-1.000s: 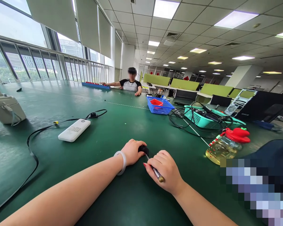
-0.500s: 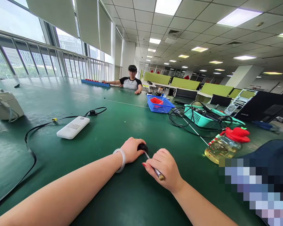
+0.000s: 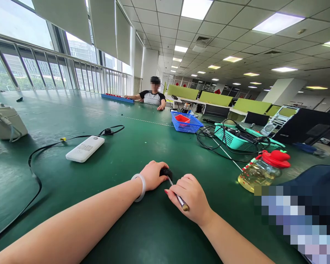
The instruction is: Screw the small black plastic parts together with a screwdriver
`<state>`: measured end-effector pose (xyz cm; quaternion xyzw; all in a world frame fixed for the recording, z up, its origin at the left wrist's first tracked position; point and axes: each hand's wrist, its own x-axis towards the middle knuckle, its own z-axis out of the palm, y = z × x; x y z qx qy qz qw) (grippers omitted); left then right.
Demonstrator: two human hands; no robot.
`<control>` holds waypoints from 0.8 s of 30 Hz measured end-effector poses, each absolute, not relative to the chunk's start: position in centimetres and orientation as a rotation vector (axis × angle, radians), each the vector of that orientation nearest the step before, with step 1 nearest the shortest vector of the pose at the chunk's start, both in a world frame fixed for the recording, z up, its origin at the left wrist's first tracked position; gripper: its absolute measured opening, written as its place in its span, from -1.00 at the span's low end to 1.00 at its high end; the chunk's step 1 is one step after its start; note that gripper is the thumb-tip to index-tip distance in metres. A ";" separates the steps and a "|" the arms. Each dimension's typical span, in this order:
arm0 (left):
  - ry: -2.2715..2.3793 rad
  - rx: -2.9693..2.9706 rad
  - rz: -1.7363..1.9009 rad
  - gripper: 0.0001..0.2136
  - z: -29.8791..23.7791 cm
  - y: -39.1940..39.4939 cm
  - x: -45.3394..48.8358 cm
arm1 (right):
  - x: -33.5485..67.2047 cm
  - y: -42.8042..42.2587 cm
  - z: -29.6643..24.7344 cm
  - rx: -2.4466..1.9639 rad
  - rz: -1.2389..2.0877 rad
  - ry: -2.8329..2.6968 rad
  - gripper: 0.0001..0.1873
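Observation:
My left hand (image 3: 153, 175), with a pale bracelet at the wrist, is closed on a small black object (image 3: 165, 172) resting on the green tabletop. The object looks dark and bumpy, and the fingers partly hide it, so its kind is unclear. My right hand (image 3: 191, 198) is wrapped round a slim metal screwdriver (image 3: 183, 203) with a brass-coloured butt end. Its thin shaft slants forward and left, with the tip at the near side of the black object. Whether the tip sits in it or only touches it cannot be made out.
A white power bank (image 3: 85, 149) and a black cable (image 3: 40, 176) lie left. On the right are a jar with a red lid (image 3: 260, 172), a teal basket (image 3: 231, 138) of cables and a blue basket (image 3: 187, 126). Across the table, a person (image 3: 154, 96) sits by a long blue tray (image 3: 117, 98).
The screwdriver's butt end has shifted slightly left with my right hand. My left hand stays in place. Far off, the long blue tray has slid right toward the seated person.

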<state>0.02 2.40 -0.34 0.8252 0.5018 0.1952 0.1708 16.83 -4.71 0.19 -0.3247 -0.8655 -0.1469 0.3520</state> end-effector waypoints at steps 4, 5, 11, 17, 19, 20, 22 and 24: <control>1.435 2.337 0.549 -0.67 -0.2 2.3 0.0 | 16.9 -4.7 0.3 -0.839 -0.393 -2.215 -0.65; 1.435 2.333 0.547 -0.67 -0.3 2.3 0.0 | 16.9 -4.7 0.3 -0.837 -0.397 -2.211 -0.65; 1.422 2.327 0.551 -0.66 -0.6 2.5 0.0 | 16.9 -4.6 0.2 -0.834 -0.419 -2.193 -0.63; 1.402 2.325 0.556 -0.62 -0.5 2.5 0.0 | 17.2 -4.6 0.4 -0.861 -0.419 -2.160 -0.66; 1.398 2.326 0.553 -0.62 -0.4 2.5 0.0 | 17.3 -4.5 0.4 -0.874 -0.414 -2.141 -0.67; 1.396 2.327 0.551 -0.62 -0.4 2.5 0.0 | 17.3 -4.5 0.4 -0.880 -0.410 -2.128 -0.68; 1.401 2.328 0.548 -0.61 -0.3 2.5 0.0 | 17.5 -4.3 0.4 -0.896 -0.393 -2.099 -0.68; 1.408 2.334 0.539 -0.60 -0.4 2.5 0.0 | 17.6 -4.2 0.4 -0.919 -0.350 -2.068 -0.69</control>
